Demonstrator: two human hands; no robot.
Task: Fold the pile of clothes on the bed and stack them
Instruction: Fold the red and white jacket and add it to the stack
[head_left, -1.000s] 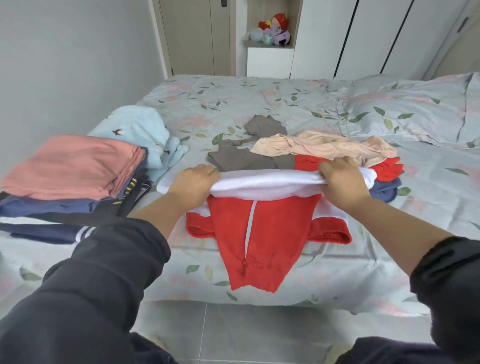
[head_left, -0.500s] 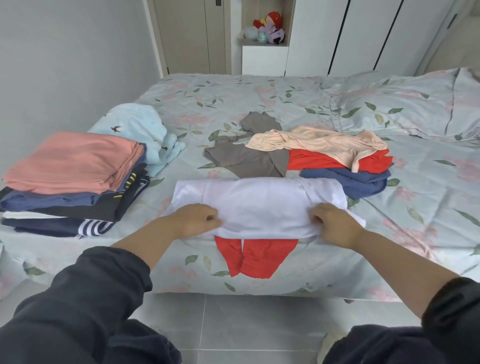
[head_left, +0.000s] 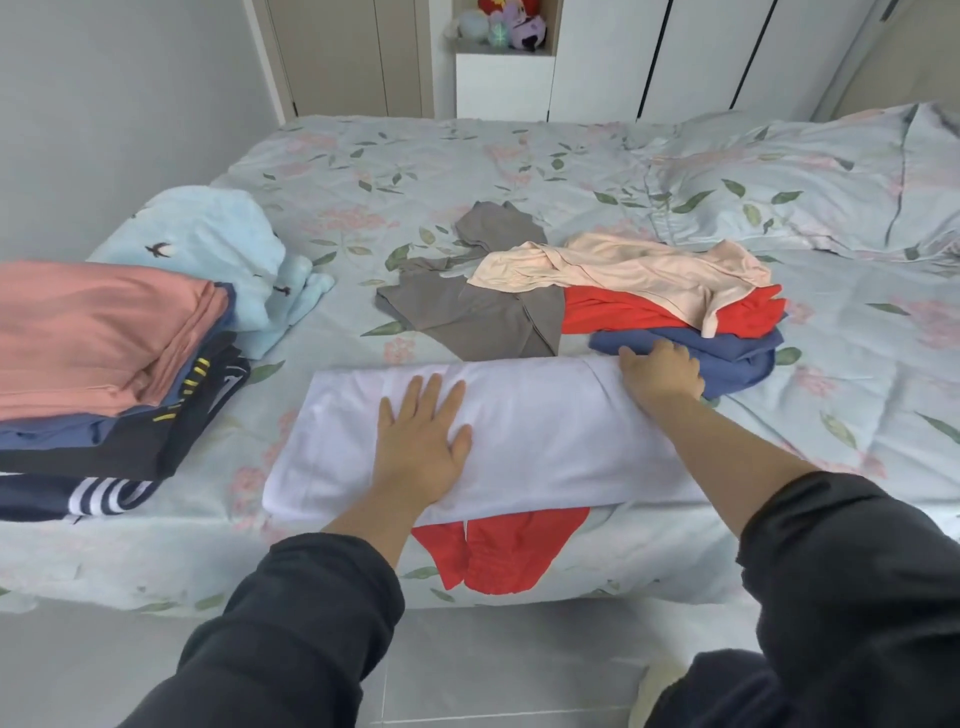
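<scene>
Head view: left hand (head_left: 423, 447) and right hand (head_left: 661, 375) lie flat, unclenched, on the smooth rectangular white garment (head_left: 545, 426).

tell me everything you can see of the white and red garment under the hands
The garment is soft cloth, folded into a long white band that lies crosswise along the near edge of the bed. Its red part sticks out from under the white layer and hangs over the bed's side. The left hand presses flat on its middle, fingers spread. The right hand rests on its far right corner.
</scene>
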